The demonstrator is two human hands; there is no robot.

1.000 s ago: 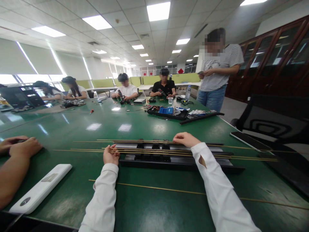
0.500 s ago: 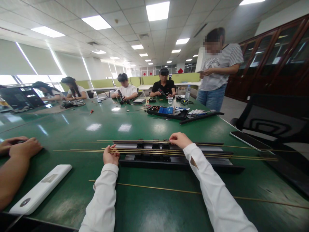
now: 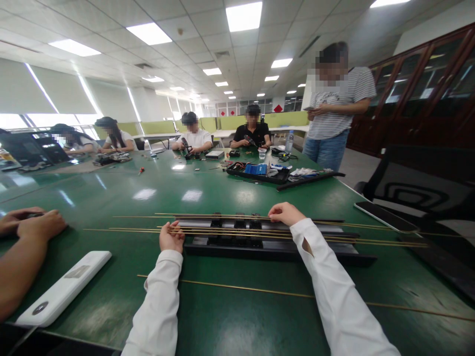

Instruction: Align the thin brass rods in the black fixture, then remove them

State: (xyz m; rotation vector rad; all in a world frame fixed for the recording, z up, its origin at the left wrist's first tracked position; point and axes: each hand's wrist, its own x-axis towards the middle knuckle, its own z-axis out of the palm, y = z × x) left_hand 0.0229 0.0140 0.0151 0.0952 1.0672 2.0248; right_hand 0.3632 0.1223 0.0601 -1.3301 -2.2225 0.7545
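Several long, thin brass-coloured rods (image 3: pixel 230 232) lie lengthwise across black and silver metal rails (image 3: pixel 282 253) with small black blocks (image 3: pixel 239 222) between them. My left hand (image 3: pixel 171 237) is curled round some of these rods near the rails' left end, palm turned up. Farther right, my right hand (image 3: pixel 287 214) pinches a rod at the far side of the rails. Its fingertips are small in view, so how many rods they hold cannot be made out. One separate brass rod (image 3: pixel 245 290) rests on the green table, passing beneath my right sleeve.
At the left lie a white oblong device (image 3: pixel 70 284) and another person's hands (image 3: pixel 40 225). A dark phone-like slab (image 3: pixel 386 216) is at the right edge. Beyond stands a black tray (image 3: pixel 237 173) of tools and parts. Several people sit or stand round the table.
My right hand has slid a little to the right, and the far rod's left end has shifted right with it. My left hand has stayed nearly in place.
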